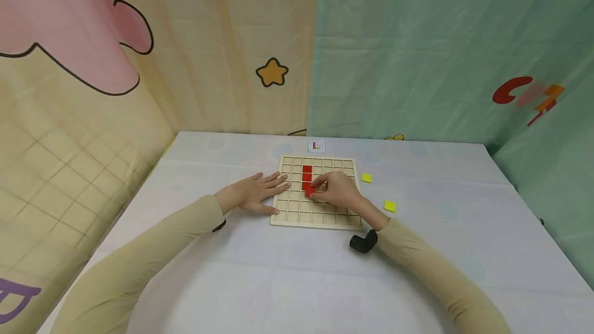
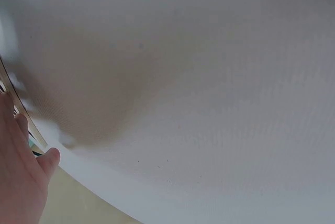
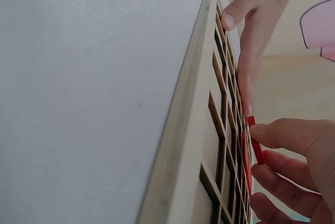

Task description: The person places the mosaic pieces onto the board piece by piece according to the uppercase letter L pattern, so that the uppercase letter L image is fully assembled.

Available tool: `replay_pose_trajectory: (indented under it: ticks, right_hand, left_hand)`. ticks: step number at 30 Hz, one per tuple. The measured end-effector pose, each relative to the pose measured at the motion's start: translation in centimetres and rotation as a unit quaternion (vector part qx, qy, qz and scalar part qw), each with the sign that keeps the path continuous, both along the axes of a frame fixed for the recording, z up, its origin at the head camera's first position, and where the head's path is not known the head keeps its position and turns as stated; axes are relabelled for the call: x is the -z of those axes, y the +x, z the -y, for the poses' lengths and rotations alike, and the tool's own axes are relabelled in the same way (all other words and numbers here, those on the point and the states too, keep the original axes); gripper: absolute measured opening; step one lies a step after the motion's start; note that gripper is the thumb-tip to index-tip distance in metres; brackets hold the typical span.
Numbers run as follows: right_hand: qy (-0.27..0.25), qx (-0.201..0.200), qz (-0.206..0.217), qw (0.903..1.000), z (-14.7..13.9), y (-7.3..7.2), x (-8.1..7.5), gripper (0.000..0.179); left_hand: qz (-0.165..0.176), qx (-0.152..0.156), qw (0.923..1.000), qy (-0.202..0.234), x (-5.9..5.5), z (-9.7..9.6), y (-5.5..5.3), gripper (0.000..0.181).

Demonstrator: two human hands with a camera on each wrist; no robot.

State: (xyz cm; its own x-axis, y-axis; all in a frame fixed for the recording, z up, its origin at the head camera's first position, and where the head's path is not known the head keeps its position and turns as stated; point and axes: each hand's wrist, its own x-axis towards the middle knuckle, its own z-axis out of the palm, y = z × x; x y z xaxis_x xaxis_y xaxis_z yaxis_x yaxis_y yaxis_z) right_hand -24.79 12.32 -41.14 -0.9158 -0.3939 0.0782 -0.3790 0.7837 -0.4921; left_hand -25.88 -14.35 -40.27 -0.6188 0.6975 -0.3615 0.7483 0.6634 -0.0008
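A wooden grid board (image 1: 292,215) lies on the table, with a short column of red square tiles (image 1: 307,169) set in its cells. My right hand (image 1: 340,189) pinches another red tile (image 3: 255,140) between thumb and fingers, just over the board at the lower end of that column. In the right wrist view this tile is tilted above the grid. My left hand (image 1: 255,192) lies flat with fingers spread, its fingertips and thumb touching the board's left edge. The left wrist view catches only part of this hand and a sliver of the board.
Two yellow square tiles (image 1: 366,178) lie on the white table (image 1: 297,282) to the right of the board. Behind the board is a small printed card (image 1: 316,146) with a grid pattern. Printed curtains (image 1: 223,50) stand behind the table and along both sides.
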Motion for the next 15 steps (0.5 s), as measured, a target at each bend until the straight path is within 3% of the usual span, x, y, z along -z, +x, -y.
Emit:
replay_pose_trajectory:
  ticks: [15]
  right_hand:
    - [0.012,-0.018,-0.012,0.9997,0.63,0.14,0.48,0.027]
  left_hand:
    - [0.001,-0.009,0.9999,-0.007,-0.05,-0.09,0.10,0.081]
